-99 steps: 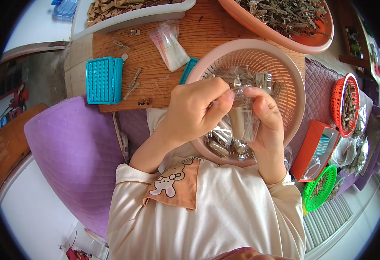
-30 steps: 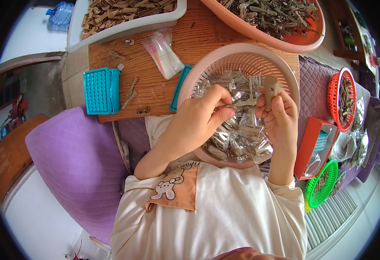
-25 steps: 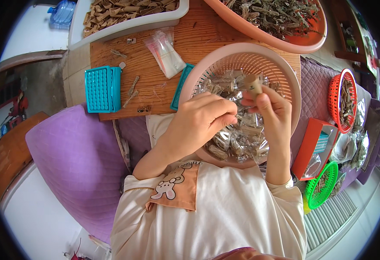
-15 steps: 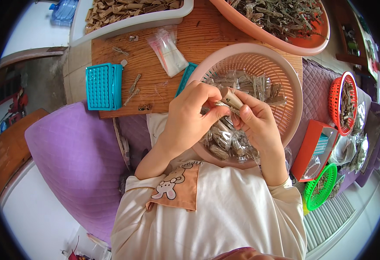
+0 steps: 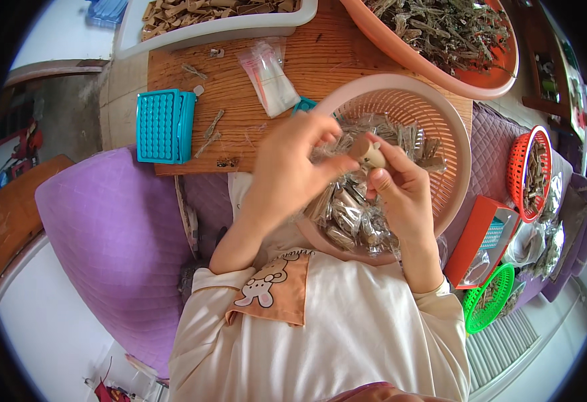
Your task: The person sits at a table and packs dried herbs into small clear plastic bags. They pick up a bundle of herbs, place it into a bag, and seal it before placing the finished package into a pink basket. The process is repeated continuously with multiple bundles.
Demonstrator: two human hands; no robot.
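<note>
— Now, from the head view, where's our brown tube (image 5: 370, 153)?
— Over the pink basket (image 5: 400, 104), pinched in our right hand (image 5: 404, 191); our left hand (image 5: 293, 161), fingers parted, is just beside it
— And handling?
— Probably light, stiff; we'd grip its sides, with room rightward inside the basket's raised rim (image 5: 465, 167)
</note>
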